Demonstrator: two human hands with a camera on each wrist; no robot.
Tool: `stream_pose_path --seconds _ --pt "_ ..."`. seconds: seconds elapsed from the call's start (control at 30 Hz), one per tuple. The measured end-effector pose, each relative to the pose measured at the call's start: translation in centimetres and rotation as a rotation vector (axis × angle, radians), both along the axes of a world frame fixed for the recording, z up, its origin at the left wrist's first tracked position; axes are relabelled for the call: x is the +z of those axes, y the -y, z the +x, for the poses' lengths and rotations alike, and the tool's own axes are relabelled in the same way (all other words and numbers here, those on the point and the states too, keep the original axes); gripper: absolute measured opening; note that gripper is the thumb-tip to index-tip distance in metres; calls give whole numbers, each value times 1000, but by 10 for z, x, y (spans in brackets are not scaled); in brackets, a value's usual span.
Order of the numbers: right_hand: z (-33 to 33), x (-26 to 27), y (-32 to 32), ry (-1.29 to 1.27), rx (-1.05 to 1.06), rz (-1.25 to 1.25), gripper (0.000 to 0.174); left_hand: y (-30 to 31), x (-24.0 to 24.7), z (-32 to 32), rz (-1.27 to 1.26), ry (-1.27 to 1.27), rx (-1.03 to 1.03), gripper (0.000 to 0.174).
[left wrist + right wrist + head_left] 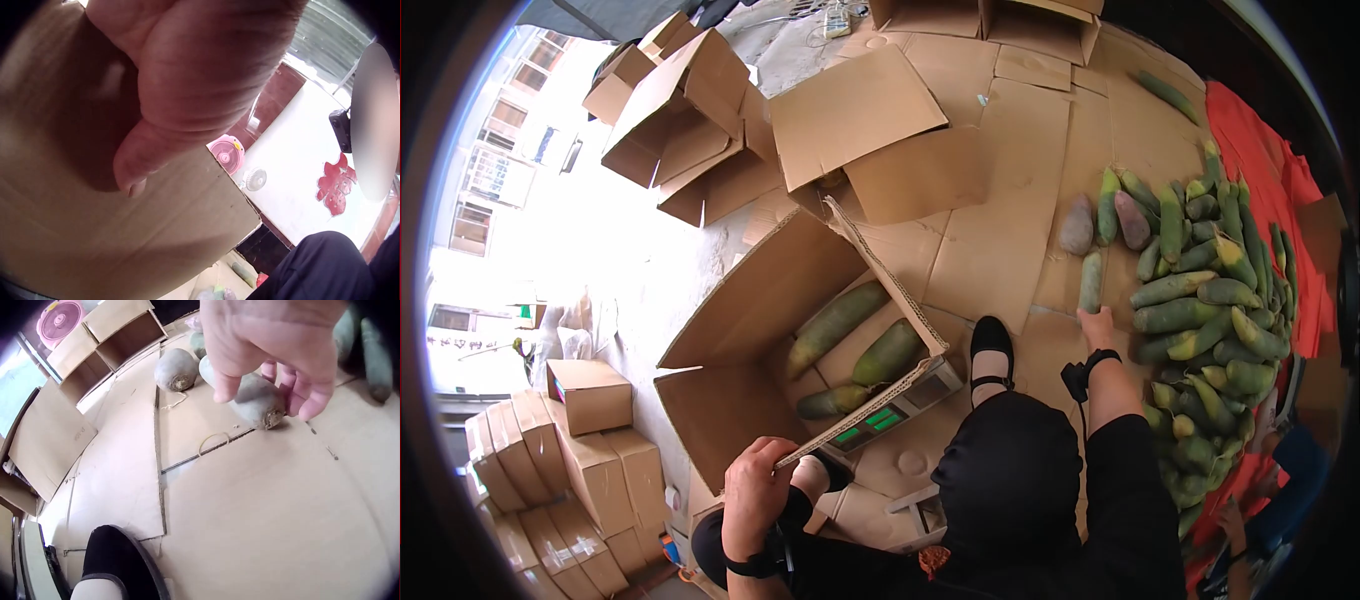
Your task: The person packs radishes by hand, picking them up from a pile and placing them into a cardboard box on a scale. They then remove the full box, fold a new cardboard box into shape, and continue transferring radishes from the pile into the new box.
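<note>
Head view: the left hand (pixel 752 492) grips the edge of a flap (pixel 125 237) of an open cardboard box (pixel 740 310), thumb pressed flat on the cardboard. The box sits on a scale (pixel 900 405) and holds three long green radishes (pixel 835 322). The right hand (pixel 1097 325) reaches out to a single radish (pixel 1090 282) lying on the cardboard sheets (pixel 990 240) that cover the floor, and its thumb and fingers curl round the near end. A big pile of radishes (pixel 1210 330) lies just beside it, on the right.
</note>
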State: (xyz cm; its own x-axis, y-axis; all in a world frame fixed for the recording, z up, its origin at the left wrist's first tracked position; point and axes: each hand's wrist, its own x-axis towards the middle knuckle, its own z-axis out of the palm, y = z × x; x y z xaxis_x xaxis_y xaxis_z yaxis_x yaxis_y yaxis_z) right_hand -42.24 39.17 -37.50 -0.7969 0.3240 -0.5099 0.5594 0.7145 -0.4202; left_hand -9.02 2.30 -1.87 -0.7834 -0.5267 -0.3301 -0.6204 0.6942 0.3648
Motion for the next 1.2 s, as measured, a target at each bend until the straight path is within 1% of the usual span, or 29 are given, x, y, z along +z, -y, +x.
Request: stream_pose_path --seconds 0.03,0.07,0.13,0.17,0.23,0.27,0.33,0.4,0.47,0.5,0.57,0.6,0.67,0.7,0.77,0.8,0.83,0.87,0.9,0.97,1.03,1.1,1.17,1.2 --pt "-2 -4 -1 37 -52 -32 70 0 0 0 -3 -4 7 12" --pt "-5 -10 -3 34 -45 -36 70 1 -1 1 -3 -12 -4 12" --pt "-3 -23 -8 -31 -45 -44 55 2 -1 4 -4 -20 -11 12" --pt "1 -27 -9 -34 -40 -44 55 1 -1 4 -8 -17 -13 12" --pt "12 -29 -13 -83 -32 -312 47 1 -1 4 -9 -24 -6 13" --pt "21 -23 -10 -88 -22 -314 47 1 0 4 -5 -9 -16 13" --pt "47 -1 -1 -62 -103 -469 45 2 0 6 -1 1 -12 14" --pt "69 11 -6 123 -102 -469 44 3 -1 9 -7 -7 -49 15" --pt "89 -3 -23 231 -176 -610 47 3 0 11 -7 -21 -58 15" --pt "97 10 -25 224 -167 -607 47 3 -1 12 -4 -27 -73 16" --pt "118 39 -32 269 -245 -795 43 4 -2 15 -4 -39 -84 14" --pt "124 47 -35 268 -236 -792 43 5 -2 17 -11 -46 -107 13" --pt "131 61 -40 201 -298 -1081 39 6 -4 20 -24 -63 -137 13" --pt "127 68 -41 199 -288 -1079 39 5 -5 21 -38 -76 -170 13" --pt "112 81 -46 347 -379 -1101 36 4 -5 25 -40 -82 -165 13" --pt "102 80 -47 348 -336 -1078 31 4 -6 26 -53 -82 -172 13" --pt "96 80 -51 342 -329 -1080 31 4 -9 28 -65 -81 -180 12" --pt "91 117 -35 247 -214 -1076 29 5 -13 31 -122 -83 -224 8" --pt "84 155 -18 153 -100 -1068 28 5 -14 32 -123 -90 -222 8" --pt "72 214 8 103 17 -1046 30 4 -13 32 -122 -76 -204 12" --pt "63 286 44 -50 279 -1067 28 4 -18 38 -134 -86 -210 12" --pt "62 338 74 -109 406 -1024 31 4 -22 40 -158 -97 -209 13" --pt "66 379 106 -149 519 -1013 36 5 -24 42 -204 -157 -242 4" --pt "68 394 121 -128 581 -1024 38 5 -25 43 -200 -158 -247 4"
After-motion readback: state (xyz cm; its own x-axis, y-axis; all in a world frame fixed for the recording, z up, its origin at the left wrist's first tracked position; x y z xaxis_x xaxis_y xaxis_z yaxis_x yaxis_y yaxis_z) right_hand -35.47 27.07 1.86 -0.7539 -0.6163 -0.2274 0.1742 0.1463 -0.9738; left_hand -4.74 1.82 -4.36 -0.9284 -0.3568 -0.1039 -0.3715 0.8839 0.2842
